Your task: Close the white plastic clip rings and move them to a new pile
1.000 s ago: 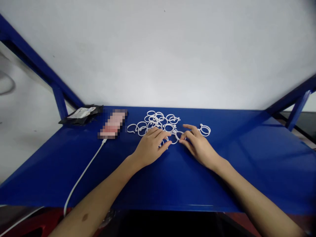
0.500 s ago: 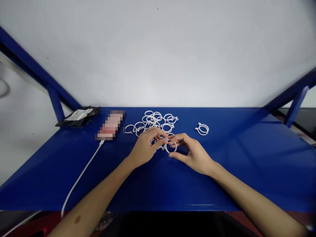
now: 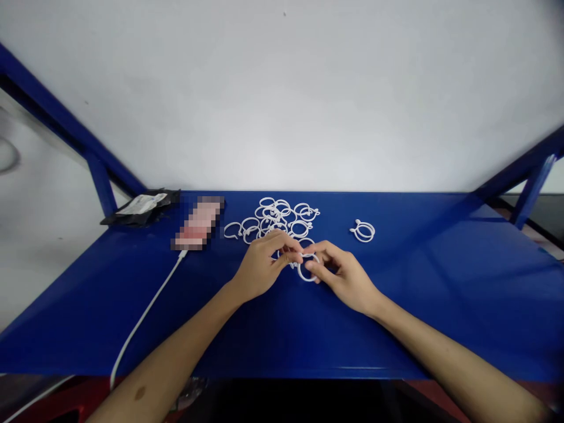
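Observation:
Both hands meet over the middle of a blue table [image 3: 396, 317]. My right hand [image 3: 341, 273] pinches a white plastic ring [image 3: 307, 271] and holds it just above the surface. My left hand [image 3: 262, 264] has its fingertips closed on the same ring's left side. Behind the hands lies a pile of several white rings [image 3: 277, 218]. One pair of rings [image 3: 363, 230] lies apart to the right.
A phone [image 3: 198, 226] lies at the back left with a white cable [image 3: 145, 314] running off the front edge. A black packet with a white label [image 3: 140, 207] sits in the far left corner. Blue frame bars rise at both sides against a white wall.
My right hand drew a ring out of the pile towards me and lifted it. My left hand came off the pile and closed on that ring.

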`<action>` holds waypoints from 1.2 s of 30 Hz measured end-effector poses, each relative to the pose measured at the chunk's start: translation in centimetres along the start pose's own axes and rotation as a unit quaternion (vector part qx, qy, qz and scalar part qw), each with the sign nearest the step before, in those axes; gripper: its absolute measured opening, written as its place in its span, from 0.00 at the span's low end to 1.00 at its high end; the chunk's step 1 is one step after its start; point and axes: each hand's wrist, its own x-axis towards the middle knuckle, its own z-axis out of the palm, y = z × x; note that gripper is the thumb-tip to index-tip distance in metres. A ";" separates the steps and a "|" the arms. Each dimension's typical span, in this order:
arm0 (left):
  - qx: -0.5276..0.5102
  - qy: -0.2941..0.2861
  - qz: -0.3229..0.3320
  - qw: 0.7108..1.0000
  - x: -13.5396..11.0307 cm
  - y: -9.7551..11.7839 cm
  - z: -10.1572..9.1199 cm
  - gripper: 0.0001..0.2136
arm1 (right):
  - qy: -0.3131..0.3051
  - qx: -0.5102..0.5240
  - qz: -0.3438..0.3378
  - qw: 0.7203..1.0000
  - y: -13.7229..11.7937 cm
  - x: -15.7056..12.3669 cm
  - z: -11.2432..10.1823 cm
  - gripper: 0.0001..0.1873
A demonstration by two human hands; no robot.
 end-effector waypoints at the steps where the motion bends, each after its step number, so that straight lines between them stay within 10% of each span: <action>1: -0.003 -0.004 0.003 1.000 -0.1 0.0 0.1 0.10 | -0.003 0.009 0.006 1.000 0.0 0.0 0.1 0.11; 12: 0.026 -0.020 0.006 0.999 -0.8 -1.0 0.8 0.09 | -0.056 -0.104 -0.072 0.990 -0.3 -0.3 -0.8 0.13; 18: 0.158 -0.028 0.025 0.987 -0.5 -2.4 0.5 0.05 | 0.046 -0.272 -0.050 0.960 1.2 1.2 -2.1 0.12; 23: 0.199 -0.039 0.025 0.979 -0.3 -2.1 -0.6 0.10 | 0.207 -0.446 -0.006 0.871 3.0 2.4 -7.0 0.11; 29: 0.202 -0.152 0.027 0.967 -0.6 -1.3 -1.1 0.10 | 0.256 -0.590 0.018 0.765 4.6 2.3 -9.1 0.15; 36: 0.197 -0.194 0.034 0.961 -0.7 -1.6 -0.7 0.04 | 0.179 -0.532 -0.077 0.824 3.0 2.4 -5.4 0.16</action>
